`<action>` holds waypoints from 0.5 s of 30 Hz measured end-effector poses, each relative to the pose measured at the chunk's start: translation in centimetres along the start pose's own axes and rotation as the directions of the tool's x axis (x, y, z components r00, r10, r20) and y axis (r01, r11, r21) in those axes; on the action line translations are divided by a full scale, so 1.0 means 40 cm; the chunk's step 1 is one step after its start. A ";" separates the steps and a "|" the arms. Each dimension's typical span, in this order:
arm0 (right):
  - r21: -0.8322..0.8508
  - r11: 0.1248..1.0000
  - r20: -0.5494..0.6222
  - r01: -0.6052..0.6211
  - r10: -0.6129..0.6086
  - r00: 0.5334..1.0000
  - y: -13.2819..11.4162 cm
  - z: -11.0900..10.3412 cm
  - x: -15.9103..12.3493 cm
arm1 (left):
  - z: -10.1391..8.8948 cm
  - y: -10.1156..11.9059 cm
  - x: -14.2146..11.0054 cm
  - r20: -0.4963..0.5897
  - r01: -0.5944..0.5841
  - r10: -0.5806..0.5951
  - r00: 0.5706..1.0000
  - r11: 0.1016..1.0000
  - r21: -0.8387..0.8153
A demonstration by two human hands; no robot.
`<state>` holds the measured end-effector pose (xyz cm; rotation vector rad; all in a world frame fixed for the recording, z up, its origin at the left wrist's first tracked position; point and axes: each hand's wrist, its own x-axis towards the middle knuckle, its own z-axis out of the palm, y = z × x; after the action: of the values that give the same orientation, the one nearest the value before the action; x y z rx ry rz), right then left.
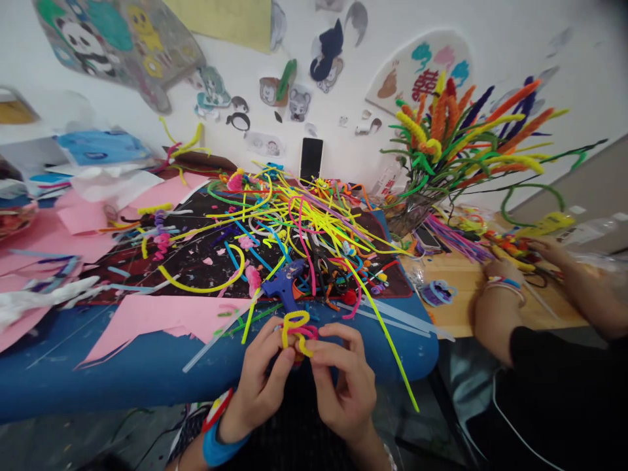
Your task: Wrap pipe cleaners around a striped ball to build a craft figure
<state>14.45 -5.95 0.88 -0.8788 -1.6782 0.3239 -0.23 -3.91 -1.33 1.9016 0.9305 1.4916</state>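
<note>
Between my two hands, just in front of the table edge, is a small looped shape of yellow and pink pipe cleaners (296, 320). My left hand (265, 376) pinches its left side with thumb and fingers. On the other side, my right hand (346, 379) grips a yellow end of it with closed fingertips. Part of the shape is hidden behind the fingers. Right beyond it lies a blue glue gun (284, 284), its handle toward me. A long yellow-green pipe cleaner (380, 327) hangs over the table edge to the right of my hands.
A heap of pipe cleaners (314, 219) covers the middle of the table. Pink paper sheets (161, 324) lie left, clear glue sticks (392, 317) right. A phone (311, 158) leans on the wall. Beside a vase of pipe-cleaner stems (409, 212), another person's hands (505, 271) work at the right.
</note>
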 end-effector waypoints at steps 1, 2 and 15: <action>-0.024 1.000 0.003 0.002 -0.002 1.000 -0.001 0.000 0.004 | -0.001 -0.002 -0.002 -0.001 0.000 0.000 1.000 1.000 0.000; -0.056 0.998 0.002 0.004 -0.004 1.000 -0.004 -0.001 0.007 | -0.002 -0.004 -0.003 -0.001 -0.002 0.002 1.000 1.000 0.002; -0.048 0.979 -0.100 -0.199 0.194 0.976 -0.033 -0.005 0.023 | -0.001 0.008 0.012 0.089 -0.142 0.133 0.987 0.984 0.106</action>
<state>14.08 -6.26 2.41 -1.0907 -1.5222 0.3637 -0.15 -3.75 -0.79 2.1294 0.8779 1.4541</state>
